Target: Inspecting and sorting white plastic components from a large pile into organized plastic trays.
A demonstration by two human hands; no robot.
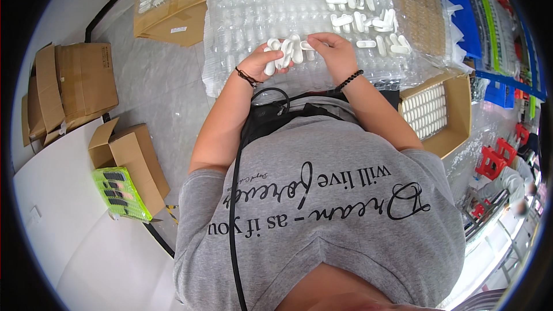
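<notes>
My left hand is closed around several white oval plastic pieces, which fan out past its fingers. Between the thumb and fingers of my right hand is one end of another white oval piece, close beside that bunch. Both hands are above the near part of clear plastic blister trays, whose many pockets look see-through. More white oval pieces lie loose on the trays, in small groups beyond and to the right of my right hand.
An open cardboard box with rows of white pieces stands near my right arm. Another carton carries filled trays at the far left. Cartons and a green pack are on the left. Blue bins and red stools are at right.
</notes>
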